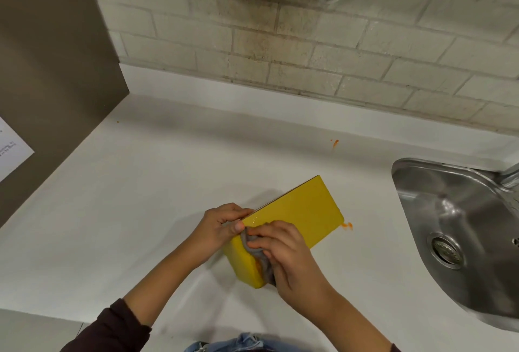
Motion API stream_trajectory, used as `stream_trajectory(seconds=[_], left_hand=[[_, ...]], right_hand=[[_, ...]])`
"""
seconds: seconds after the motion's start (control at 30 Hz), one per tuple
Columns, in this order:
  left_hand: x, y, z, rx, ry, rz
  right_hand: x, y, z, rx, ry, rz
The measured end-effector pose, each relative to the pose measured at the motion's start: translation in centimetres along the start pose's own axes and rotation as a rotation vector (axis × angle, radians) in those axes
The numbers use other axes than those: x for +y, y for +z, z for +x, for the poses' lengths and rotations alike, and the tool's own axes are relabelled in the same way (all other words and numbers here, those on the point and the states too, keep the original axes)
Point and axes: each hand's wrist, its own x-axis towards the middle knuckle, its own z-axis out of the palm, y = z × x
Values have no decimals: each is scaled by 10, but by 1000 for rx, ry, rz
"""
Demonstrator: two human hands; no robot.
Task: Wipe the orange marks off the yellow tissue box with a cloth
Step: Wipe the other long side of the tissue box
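Observation:
The yellow tissue box [303, 211] lies on the white counter [140, 197], tilted up onto one long edge. My left hand [222, 225] grips its near left corner, thumb on the yellow face. My right hand [286, 256] holds a grey cloth [257, 256] bunched under its fingers and presses it against the box's near end. A small orange mark [257, 266] shows on that end beside the cloth. The rest of that end is hidden by my right hand.
An orange smear [347, 226] lies on the counter at the box's far right corner, another orange spot [335, 143] near the back wall. A steel sink [455, 228] sits to the right. A brown panel [56, 70] stands at the left, tiled wall behind.

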Motion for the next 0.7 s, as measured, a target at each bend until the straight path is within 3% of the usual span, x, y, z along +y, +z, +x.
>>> stream_trajectory(seconds=[0.23,0.43,0.6,0.7], left_hand=[[1,-1,0,-21,-34,29],[0,-3,1,-10,-25,23],[0,-4,1,-27,-24,31],[0,-4,1,-34,-49,60]], right_hand=[[16,-16,7,147,145,17],[0,-4,14,8,49,43],[8,-9,-4,-165,-64,-98],[16,-18,-5,-83,3,-87]])
